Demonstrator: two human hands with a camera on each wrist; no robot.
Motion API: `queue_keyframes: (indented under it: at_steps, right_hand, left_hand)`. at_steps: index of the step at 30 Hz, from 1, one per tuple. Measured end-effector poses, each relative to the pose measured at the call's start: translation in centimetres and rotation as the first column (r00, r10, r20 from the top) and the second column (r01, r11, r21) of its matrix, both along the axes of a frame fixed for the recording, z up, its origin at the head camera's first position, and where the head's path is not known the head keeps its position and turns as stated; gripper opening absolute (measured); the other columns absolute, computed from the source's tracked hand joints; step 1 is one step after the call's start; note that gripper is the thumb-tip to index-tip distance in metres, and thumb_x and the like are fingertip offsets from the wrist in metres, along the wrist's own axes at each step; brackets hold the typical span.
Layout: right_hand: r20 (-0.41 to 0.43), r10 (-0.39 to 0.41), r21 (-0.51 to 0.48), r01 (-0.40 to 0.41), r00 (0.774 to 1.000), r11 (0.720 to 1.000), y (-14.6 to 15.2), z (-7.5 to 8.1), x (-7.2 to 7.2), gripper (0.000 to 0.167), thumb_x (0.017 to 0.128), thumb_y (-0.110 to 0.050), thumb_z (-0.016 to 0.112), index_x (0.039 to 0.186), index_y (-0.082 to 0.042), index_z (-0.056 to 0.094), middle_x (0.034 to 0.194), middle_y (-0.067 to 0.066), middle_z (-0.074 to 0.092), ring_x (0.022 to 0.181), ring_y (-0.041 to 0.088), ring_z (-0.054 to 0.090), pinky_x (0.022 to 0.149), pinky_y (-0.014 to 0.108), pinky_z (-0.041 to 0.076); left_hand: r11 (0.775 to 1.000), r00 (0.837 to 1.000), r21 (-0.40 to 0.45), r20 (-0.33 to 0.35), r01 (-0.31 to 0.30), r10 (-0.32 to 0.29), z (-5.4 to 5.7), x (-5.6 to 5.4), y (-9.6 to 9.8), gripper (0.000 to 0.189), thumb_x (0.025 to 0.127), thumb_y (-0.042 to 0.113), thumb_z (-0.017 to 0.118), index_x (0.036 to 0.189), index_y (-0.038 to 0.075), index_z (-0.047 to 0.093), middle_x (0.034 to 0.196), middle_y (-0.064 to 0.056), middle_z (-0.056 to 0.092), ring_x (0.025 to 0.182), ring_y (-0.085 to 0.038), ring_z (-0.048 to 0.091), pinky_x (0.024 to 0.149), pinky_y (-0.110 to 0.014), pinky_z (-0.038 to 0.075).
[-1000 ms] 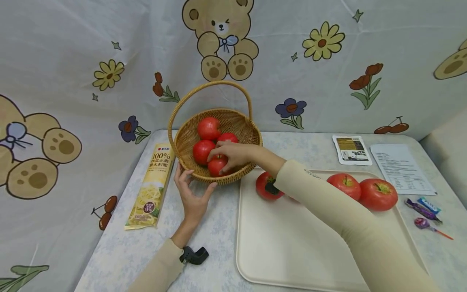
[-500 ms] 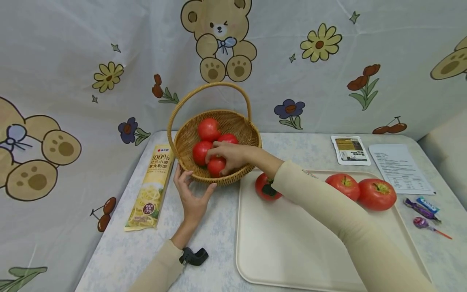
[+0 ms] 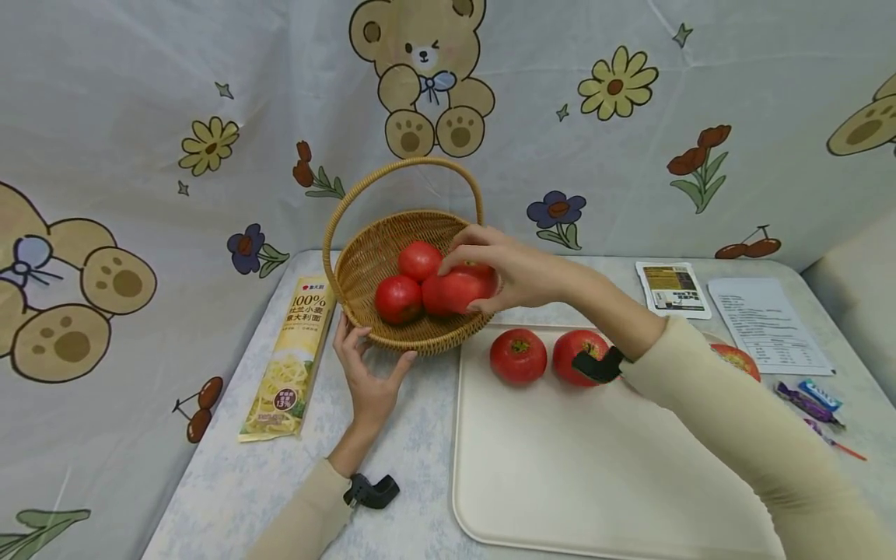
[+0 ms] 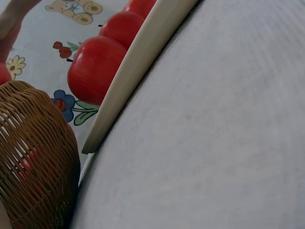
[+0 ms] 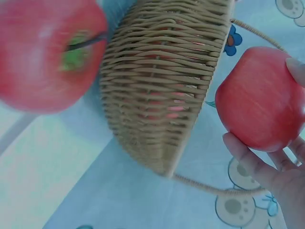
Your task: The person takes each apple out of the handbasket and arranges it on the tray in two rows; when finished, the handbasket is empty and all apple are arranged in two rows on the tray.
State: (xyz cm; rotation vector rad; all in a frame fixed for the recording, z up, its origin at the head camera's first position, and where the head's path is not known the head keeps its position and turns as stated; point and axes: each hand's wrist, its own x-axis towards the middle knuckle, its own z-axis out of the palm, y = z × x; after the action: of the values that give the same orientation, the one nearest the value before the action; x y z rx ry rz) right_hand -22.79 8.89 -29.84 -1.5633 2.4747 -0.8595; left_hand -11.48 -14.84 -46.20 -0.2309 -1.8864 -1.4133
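A wicker basket (image 3: 364, 257) with a tall handle stands at the back, its mouth leaning forward, with several red apples (image 3: 399, 299) inside. My left hand (image 3: 371, 389) holds its near left side, fingers at the rim and thumb below; the left wrist view shows the woven wall (image 4: 43, 124) but not those fingers. Over the basket's right rim my right hand (image 3: 521, 268) grips a red apple (image 3: 465, 292) between thumb and fingers. The right wrist view has this apple (image 5: 259, 100) raised past the rim.
To the right lies a cream tray (image 3: 560, 467) bearing more apples (image 3: 518, 356) along its far side, partly behind the right sleeve. A pasta packet (image 3: 290, 358) lies left of the basket. Far right are a white packet (image 3: 674, 289), a printed sheet (image 3: 770, 323) and candies (image 3: 812, 404).
My right hand has taken an apple from the basket's front and moved up and right with it. The apples left inside have shifted. My left hand has stayed still.
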Motion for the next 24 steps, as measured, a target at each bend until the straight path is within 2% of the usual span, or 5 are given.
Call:
queue_keyframes:
  at_steps: [4,7,11,16,24]
  right_hand:
    - [-0.068,-0.003,-0.012,0.002,0.998,1.0,2.7,-0.5,2.4,0.051,0.076,-0.016,0.082,0.122,-0.027,0.061,0.133,0.003,0.049,0.126,0.019,0.042,0.093,0.04,0.049]
    - [-0.064,-0.008,-0.008,0.008,0.998,1.0,4.4,-1.3,4.5,0.054,0.076,-0.015,0.082,0.124,-0.029,0.06,0.136,0.004,0.047,0.127,0.021,0.041,0.091,0.041,0.051]
    - [-0.035,-0.012,0.001,0.012,0.999,1.0,6.2,-3.2,7.4,0.057,0.074,-0.016,0.083,0.125,-0.031,0.059,0.136,0.002,0.047,0.126,0.019,0.042,0.088,0.038,0.054]
    - [0.015,-0.041,0.072,0.039,0.999,0.997,7.3,-6.3,10.5,0.059,0.074,-0.022,0.084,0.124,-0.038,0.058,0.139,0.001,0.046,0.128,0.018,0.04,0.086,0.037,0.056]
    - [0.08,-0.061,0.135,0.049,0.995,0.99,7.8,-10.1,13.2,0.056,0.075,-0.024,0.085,0.122,-0.041,0.059,0.139,-0.002,0.045,0.127,0.018,0.039,0.087,0.033,0.055]
  left_hand:
    - [1.0,1.0,-0.001,-0.005,0.003,-0.003,0.0,0.1,0.0,0.066,0.075,0.006,0.081,0.12,-0.018,0.039,0.153,-0.036,0.014,0.138,-0.053,0.025,0.097,-0.033,0.037]
    - [1.0,1.0,-0.001,-0.018,0.004,-0.004,0.0,0.1,0.1,0.067,0.076,0.007,0.081,0.121,-0.018,0.039,0.153,-0.036,0.013,0.137,-0.054,0.025,0.097,-0.036,0.038]
    - [1.0,1.0,0.0,-0.025,0.002,-0.002,0.0,-0.1,0.1,0.067,0.076,0.01,0.082,0.12,-0.017,0.039,0.153,-0.036,0.014,0.139,-0.052,0.024,0.094,-0.045,0.038]
    - [1.0,1.0,0.006,-0.022,-0.003,0.003,0.0,-0.1,0.1,0.068,0.078,0.014,0.082,0.121,-0.017,0.039,0.153,-0.036,0.014,0.141,-0.049,0.023,0.095,-0.044,0.038]
    - [1.0,1.0,0.006,-0.005,0.0,0.0,-0.1,-0.1,0.1,0.068,0.077,0.012,0.082,0.121,-0.017,0.039,0.153,-0.035,0.013,0.141,-0.047,0.024,0.094,-0.047,0.037]
